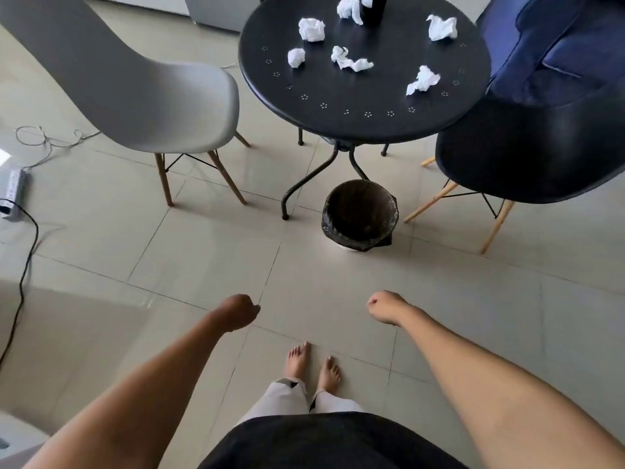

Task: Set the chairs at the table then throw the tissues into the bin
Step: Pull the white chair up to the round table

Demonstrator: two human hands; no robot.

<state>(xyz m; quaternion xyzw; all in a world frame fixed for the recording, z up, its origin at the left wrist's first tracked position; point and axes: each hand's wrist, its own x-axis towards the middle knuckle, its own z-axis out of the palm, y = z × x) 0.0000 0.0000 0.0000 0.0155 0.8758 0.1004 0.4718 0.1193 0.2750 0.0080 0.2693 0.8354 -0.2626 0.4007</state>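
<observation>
Both my hands are empty and curled into loose fists: left hand (238, 312) and right hand (385, 306) hang out in front of me over bare floor, well short of the table (338, 93). Nothing gripped.

Step in hand, as I judge it: chairs first. The grey chair (162, 103) sits left of the table, seat just beside the rim but angled off. The black chair (527, 154) is on the table's right, its seat edge tucked slightly under the rim. I'd take each by the shell edge or backrest and slide it low, not lift it, squaring the seat to the table.

Tissues (351, 60): seven crumpled white wads on the tabletop, spread from centre to the right edge. One lies against a dark bottle (373, 8) at the table's far side; mind not to knock it. The wads are light and will squash easily, so several could go per handful.

The bin (360, 216), black-lined, stands on the floor at the table's near side, right by a curved table leg (304, 184). It is open, and looks empty as far as I can tell.

In the way: the bin is directly between me and the table, so step round it. A power strip (13, 192) and cables (23, 252) lie far left of the table, a trip risk behind the grey chair. A blue armchair (558, 45) crowds the table's right behind the black chair.
</observation>
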